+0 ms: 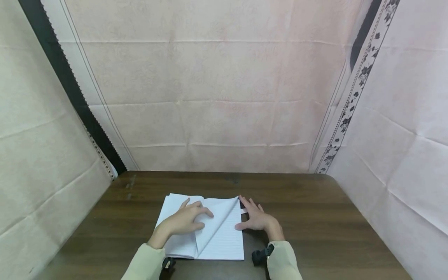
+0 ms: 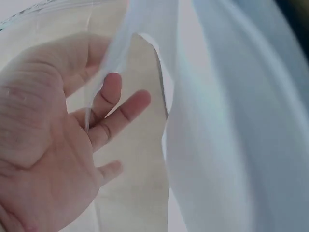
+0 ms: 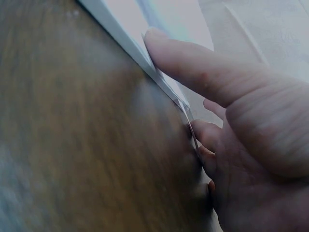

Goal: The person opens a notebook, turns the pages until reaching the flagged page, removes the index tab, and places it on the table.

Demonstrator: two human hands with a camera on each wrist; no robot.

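Note:
A lined notebook (image 1: pixel 224 245) lies spread on the table, with one leaf (image 1: pixel 217 212) curling diagonally up off the right-hand page. My left hand (image 1: pixel 187 219) is over the middle of the notebook, thumb and fingers spread apart. In the left wrist view, a thin raised leaf (image 2: pixel 203 116) crosses in front of part of that hand (image 2: pixel 53 130). My right hand (image 1: pixel 257 217) rests at the notebook's right edge, its fingers spread. Seen from the right wrist, the thumb (image 3: pixel 193 65) lies on the page side while the other fingers are beyond the edge.
The brown wooden table (image 1: pixel 315 225) extends around the notebook. Pale cloth (image 1: pixel 217 116) hangs behind it and on both sides. A small white tab (image 1: pixel 244 211) sticks out near my right hand. Dark wrist cameras (image 1: pixel 260 256) sit below both hands.

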